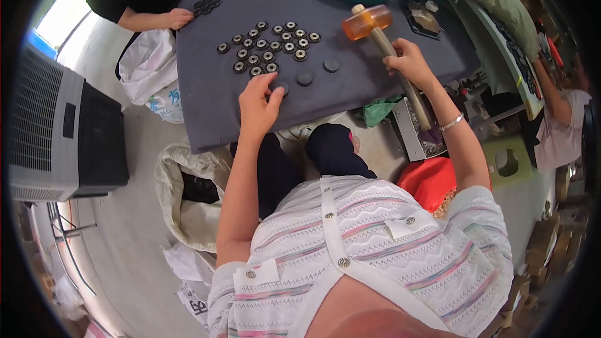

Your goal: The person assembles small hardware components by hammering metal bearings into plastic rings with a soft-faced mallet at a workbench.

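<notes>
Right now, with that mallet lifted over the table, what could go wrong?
The left hand has its fingers on a dark disc while the right hand holds the orange-headed mallet raised; a blow that lands off-centre might catch those fingers. Two loose discs and the cluster of ringed pieces lie close by, so a hard hit could perhaps jolt them out of place.

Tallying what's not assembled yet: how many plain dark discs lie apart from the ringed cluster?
3: one disc nearest the mallet, one beside it, one under the left hand. More may be hidden.
</notes>
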`<state>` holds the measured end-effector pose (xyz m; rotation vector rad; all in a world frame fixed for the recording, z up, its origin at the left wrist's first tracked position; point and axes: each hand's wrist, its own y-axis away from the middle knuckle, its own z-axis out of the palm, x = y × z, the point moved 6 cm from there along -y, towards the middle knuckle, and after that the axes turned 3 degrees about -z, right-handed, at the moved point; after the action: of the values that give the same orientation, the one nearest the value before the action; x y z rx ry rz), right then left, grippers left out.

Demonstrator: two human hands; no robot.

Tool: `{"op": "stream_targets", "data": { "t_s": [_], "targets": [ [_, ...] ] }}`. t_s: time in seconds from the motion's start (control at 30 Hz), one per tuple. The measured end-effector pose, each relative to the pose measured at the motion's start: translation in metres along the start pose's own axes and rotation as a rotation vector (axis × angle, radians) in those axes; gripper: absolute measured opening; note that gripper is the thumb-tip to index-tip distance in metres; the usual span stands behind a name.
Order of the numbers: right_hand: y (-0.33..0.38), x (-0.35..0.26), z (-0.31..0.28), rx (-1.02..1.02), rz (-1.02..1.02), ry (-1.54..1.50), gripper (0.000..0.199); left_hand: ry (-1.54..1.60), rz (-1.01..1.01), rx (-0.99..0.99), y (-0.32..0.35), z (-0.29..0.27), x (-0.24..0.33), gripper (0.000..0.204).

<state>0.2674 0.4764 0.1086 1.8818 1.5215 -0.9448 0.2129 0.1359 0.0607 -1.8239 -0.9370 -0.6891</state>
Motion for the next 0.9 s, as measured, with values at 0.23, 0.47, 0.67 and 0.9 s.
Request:
{"op": "stream_targets", "data": {
  "t_s": [0.23,0.47,0.67,0.9],
  "targets": [
    [0.059,-0.101,0.070,-0.226,-0.542,0.315,0.074,0.282,-0.092,0.145,0.005,-0.012,-0.022,0.019],
    [0.071,-0.121,0.080,-0.011,-0.605,0.615,0.076,0.398,-0.225,0.193,0.006,-0.016,-0.032,0.016],
    [0.058,-0.097,0.100,-0.187,-0.548,0.787,0.080,0.433,-0.230,0.158,0.008,-0.013,-0.037,0.019],
    [0.068,-0.141,0.090,-0.038,-0.674,0.491,0.073,0.587,-0.295,0.270,0.007,-0.018,-0.042,0.018]
  ]
}}
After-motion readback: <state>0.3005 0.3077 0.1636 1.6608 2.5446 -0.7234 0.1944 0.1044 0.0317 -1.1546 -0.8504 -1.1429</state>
